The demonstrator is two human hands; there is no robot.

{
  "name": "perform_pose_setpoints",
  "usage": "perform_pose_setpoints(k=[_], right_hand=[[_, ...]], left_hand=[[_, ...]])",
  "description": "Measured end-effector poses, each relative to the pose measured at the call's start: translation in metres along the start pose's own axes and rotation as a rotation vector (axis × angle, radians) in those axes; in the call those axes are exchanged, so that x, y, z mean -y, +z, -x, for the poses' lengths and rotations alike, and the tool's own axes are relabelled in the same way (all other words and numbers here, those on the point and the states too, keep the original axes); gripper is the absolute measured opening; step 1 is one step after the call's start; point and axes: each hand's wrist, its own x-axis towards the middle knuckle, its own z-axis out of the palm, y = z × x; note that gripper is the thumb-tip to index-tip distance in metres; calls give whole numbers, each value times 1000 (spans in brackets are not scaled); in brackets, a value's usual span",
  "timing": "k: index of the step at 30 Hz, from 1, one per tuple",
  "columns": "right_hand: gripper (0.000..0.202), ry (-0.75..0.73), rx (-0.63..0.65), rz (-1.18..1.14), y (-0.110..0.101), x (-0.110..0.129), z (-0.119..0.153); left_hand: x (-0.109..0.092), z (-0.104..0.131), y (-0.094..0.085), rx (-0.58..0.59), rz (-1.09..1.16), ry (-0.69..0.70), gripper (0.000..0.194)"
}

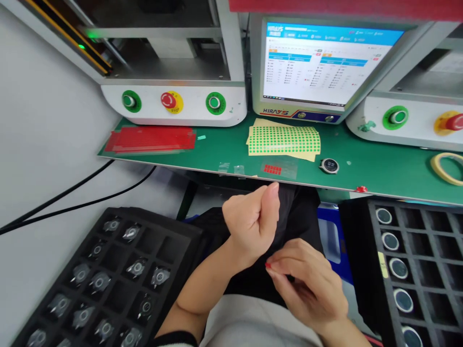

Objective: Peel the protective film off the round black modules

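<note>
My left hand is raised in front of the bench edge, closed in a fist with the thumb lying upward along it. Whatever may be inside it is hidden. Below and to its right, near the left wrist, my right hand pinches a small red piece between thumb and fingertips. On the bench just beyond my hands lies a clear strip with small red stickers. To the right of that strip rests a round watch body, its screen lit.
A black tray of bagged round parts stands left; another black tray with round watch parts stands right. On the green bench are red strips, green-dot sticker sheets and a tape roll. Button panels and a monitor line the back.
</note>
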Motion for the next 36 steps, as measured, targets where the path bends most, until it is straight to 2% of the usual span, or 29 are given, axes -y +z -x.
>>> perform_pose_setpoints(k=[3, 5, 6, 7, 9, 11, 13, 15, 17, 20, 22, 24, 27, 30, 32, 34, 36], right_hand=[[22, -69, 107, 25, -10, 4, 5], [23, -39, 120, 48, -16, 1, 14], [23, 2, 108, 69, -18, -2, 20], [22, 57, 88, 89, -18, -7, 26], [19, 171, 60, 101, -18, -15, 37], [17, 243, 71, 67, -16, -21, 43], [17, 236, 139, 14, -15, -23, 45], [20, 200, 214, -21, -14, -25, 43], [22, 187, 252, -36, -13, -27, 41], [22, 132, 281, -36, -10, -31, 37], [21, 58, 306, -24, -8, -32, 35], [18, 15, 314, -1, -6, -31, 34], [20, 51, 280, 24, -5, -25, 32], [25, 46, 272, 5, -6, -23, 30], [25, -18, 306, -18, -4, -26, 30], [26, -34, 312, -22, 1, -31, 32], [25, 30, 259, -33, 9, -35, 35]], left_hand=[[18, 6, -2, 23, -107, -21, 51], [41, 19, -20, 135, -304, -77, 53], [55, 28, -37, 191, -422, -130, 55], [68, 39, -58, 223, -541, -201, 55], [86, 62, -114, 194, -738, -350, 53], [91, 85, -175, 153, -914, -524, 48], [85, 108, -230, 164, -1039, -714, 41], [74, 132, -269, 241, -1092, -905, 37], [65, 155, -289, 355, -1080, -1081, 35], [59, 186, -289, 482, -1019, -1271, 23], [60, 201, -281, 490, -1022, -1335, 13], [63, 209, -273, 469, -1059, -1357, 20], [68, 212, -270, 451, -1106, -1354, 29], [67, 205, -275, 448, -1124, -1345, 16], [59, 192, -273, 425, -1148, -1286, 22], [48, 172, -260, 389, -1158, -1171, 25], [35, 146, -237, 354, -1079, -987, 25]])
